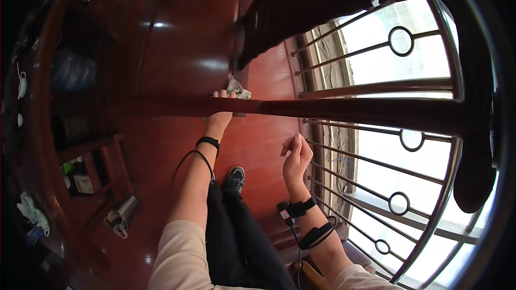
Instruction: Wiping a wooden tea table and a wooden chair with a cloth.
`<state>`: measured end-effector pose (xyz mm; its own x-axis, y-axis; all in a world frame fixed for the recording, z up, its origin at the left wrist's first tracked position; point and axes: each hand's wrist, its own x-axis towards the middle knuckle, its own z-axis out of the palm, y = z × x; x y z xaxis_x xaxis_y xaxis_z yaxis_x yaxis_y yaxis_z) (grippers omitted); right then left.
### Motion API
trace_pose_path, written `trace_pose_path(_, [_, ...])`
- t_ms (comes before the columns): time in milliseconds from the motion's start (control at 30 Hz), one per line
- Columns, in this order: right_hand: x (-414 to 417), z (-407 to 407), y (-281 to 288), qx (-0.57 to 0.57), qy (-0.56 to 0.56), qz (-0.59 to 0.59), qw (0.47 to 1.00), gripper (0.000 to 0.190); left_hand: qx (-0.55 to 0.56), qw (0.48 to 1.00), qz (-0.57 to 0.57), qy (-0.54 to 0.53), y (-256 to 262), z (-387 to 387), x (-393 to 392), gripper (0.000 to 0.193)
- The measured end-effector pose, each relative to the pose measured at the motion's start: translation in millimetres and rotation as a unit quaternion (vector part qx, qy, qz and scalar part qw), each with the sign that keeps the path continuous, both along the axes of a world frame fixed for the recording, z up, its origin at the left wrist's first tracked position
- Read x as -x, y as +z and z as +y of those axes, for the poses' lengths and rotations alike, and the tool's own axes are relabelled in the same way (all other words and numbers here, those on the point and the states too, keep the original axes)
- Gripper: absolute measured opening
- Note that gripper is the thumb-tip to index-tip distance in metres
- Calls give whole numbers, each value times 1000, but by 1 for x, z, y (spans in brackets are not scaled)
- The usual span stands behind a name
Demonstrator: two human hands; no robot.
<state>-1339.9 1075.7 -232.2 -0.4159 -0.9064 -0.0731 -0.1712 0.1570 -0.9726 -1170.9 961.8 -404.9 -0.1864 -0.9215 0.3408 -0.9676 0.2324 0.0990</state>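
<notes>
My left hand [221, 119] reaches forward to a dark red wooden bar [322, 112] that crosses the view and hides the hand's middle. Fingertips show beyond the bar, right beside a crumpled grey cloth [238, 88]. Whether the fingers grip the cloth cannot be made out. To the right, my right hand [297, 155] is raised near the window bars, its fingers curled in with nothing visible in them. Black straps and cables are on both forearms.
A barred window [403, 169] runs along the right. A metal bin [122, 212] with a bag in it stands left on the reddish floor [161, 197]. Further left are a small wooden stool [117, 165], a boxed item [84, 184] and light green teaware [32, 211].
</notes>
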Motion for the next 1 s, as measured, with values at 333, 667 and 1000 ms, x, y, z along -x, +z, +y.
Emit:
trace_pose_path(333, [-37,-20,16,1,72,0,997,42,-102,992,-68,34,-17,58,-68,16])
trace_pose_path(667, [-65,-21,42,-4,90,28,996,42,-214,915,-47,338,70,114,-292,27])
trace_pose_path(1000, [-151,-87,100,46,164,96,981,38,-150,960,228,67,145,-70,-382,40])
